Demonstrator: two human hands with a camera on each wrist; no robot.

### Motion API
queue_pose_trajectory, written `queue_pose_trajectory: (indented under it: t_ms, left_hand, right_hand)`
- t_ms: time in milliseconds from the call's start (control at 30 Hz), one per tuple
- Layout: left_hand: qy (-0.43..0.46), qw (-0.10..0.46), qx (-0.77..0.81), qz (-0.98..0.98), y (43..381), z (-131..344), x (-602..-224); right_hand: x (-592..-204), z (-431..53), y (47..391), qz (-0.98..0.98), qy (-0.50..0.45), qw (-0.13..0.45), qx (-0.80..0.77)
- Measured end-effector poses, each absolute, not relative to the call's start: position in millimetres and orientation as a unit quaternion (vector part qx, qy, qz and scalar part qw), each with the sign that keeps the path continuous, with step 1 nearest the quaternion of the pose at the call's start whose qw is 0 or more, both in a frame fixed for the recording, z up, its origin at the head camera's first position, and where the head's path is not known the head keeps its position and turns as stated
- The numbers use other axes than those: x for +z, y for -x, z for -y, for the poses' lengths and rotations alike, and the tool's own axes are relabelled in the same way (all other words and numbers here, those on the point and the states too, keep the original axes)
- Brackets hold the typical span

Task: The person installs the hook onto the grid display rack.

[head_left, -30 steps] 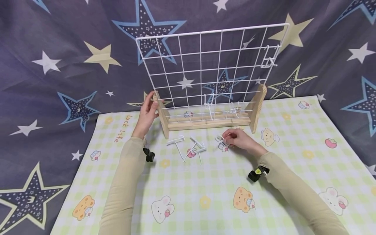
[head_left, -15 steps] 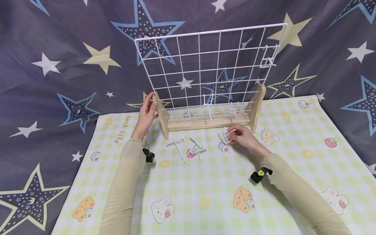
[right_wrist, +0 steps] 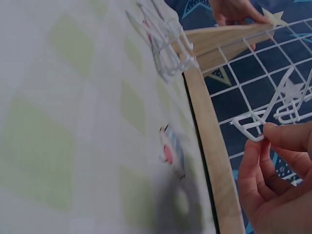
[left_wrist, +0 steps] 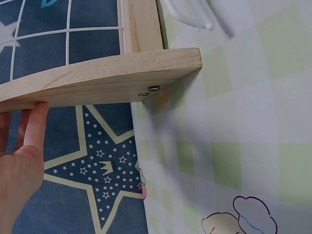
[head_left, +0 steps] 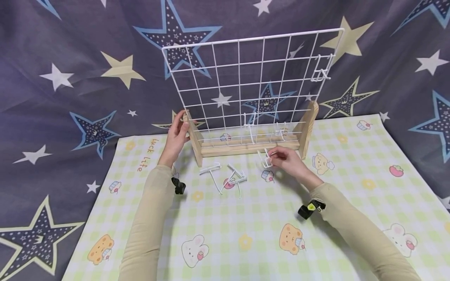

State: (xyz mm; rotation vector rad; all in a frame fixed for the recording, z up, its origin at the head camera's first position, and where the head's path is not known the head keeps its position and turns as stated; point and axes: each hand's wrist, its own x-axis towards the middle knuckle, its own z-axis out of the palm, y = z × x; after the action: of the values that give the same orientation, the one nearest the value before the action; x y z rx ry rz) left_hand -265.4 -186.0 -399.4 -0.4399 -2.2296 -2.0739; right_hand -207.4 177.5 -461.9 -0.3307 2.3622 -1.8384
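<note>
A white wire grid panel (head_left: 251, 82) stands in a wooden base (head_left: 246, 148) with wooden side supports. My left hand (head_left: 176, 138) holds the left wooden side support (head_left: 194, 136) near its top; in the left wrist view its fingers touch the support's outer face. Between thumb and fingertips, my right hand (head_left: 286, 162) pinches a white wire hook (right_wrist: 249, 124) in front of the base, its two prongs pointing up and toward the grid. Several loose white wire hooks (head_left: 233, 175) lie on the cloth between my hands.
One white hook (head_left: 321, 72) hangs at the grid's upper right, another (head_left: 250, 128) low in the middle, and a third (head_left: 280, 132) at lower right. A checked cloth (head_left: 225, 230) covers the table; a star-patterned curtain (head_left: 98, 89) hangs behind.
My right hand has lifted the hook from the cloth and turned it so its prongs point up, moving slightly toward the base. My left hand stays on the side support.
</note>
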Motion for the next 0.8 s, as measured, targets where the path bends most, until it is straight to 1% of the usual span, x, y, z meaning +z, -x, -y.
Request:
queue_pose_trajectory:
  t_ms: [433,800]
  left_hand:
    - [0.139,0.035,-0.676,0.723,265,185,-398]
    - [0.138,0.03,-0.678,0.721,265,186,-399]
  right_hand:
    - [-432,-164,211,-0.759,0.106,0.066,-0.639]
    - [-415,-166,217,-0.747,0.112,0.025,-0.655]
